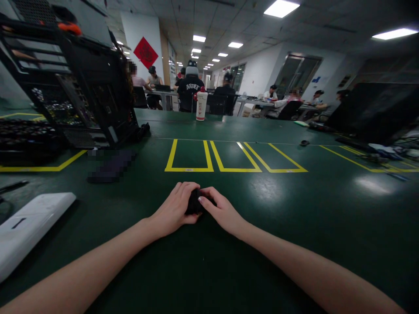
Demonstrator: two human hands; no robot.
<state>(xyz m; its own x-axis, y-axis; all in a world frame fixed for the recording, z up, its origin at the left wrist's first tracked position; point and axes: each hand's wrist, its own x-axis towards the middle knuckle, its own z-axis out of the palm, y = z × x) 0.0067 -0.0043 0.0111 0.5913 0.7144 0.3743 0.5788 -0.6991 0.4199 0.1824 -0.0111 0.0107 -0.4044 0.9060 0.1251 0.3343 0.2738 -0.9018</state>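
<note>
Holding a black object (194,203), left hand (173,208) curled around, right hand (225,210) pinching it

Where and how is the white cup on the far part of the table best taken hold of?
Probably around the middle of the white cup, coming from the near side, which faces the camera. It stands upright, tall and slim, so a wrap round its body looks steadier than pinching the red part at its top.
</note>
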